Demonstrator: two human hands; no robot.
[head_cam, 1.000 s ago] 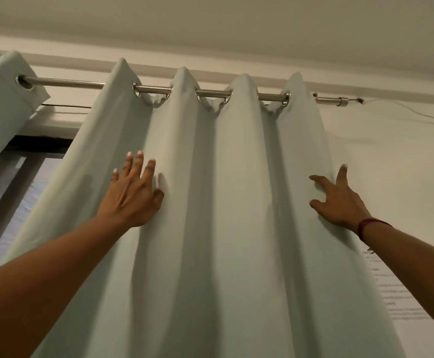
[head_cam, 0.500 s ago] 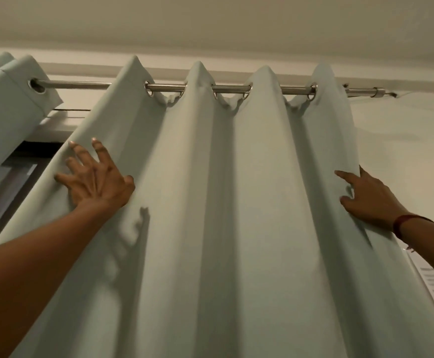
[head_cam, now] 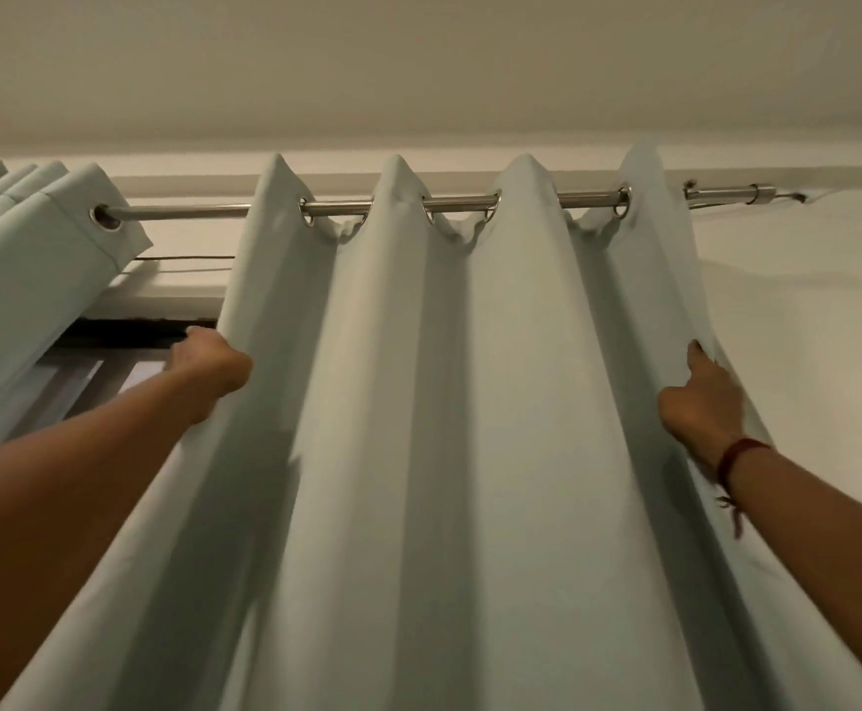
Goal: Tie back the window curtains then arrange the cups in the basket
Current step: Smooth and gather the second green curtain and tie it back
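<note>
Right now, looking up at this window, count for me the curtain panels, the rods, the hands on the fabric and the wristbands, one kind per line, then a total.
Curtain panels: 2, the spread panel and the bunched panel
Curtain rods: 1, the metal rod
Hands: 2, left hand and right hand
Wristbands: 1, the red wristband
Total: 6

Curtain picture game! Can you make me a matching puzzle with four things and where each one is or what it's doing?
Things:
1. left hand
2. right hand
3. curtain rod
4. bunched curtain

Clues:
A. threads through metal rings
B. gripping the hanging curtain's left edge
C. pushed together at far left
D. has a red band at its wrist

Pairs: 1-B, 2-D, 3-A, 4-C
</note>
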